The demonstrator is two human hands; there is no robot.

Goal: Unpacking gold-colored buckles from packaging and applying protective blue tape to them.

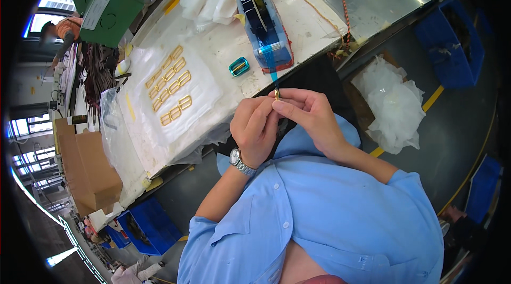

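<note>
On white workbench (223,50) — factory floor, both hands (285,119) pinching gold buckle (277,94), blue tape (271,63).

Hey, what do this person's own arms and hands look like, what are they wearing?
Both forearms are bare below short light blue shirt sleeves. The left hand has a silver metal-band wristwatch at its wrist. The right hand shows no glove, ring or watch.
</note>
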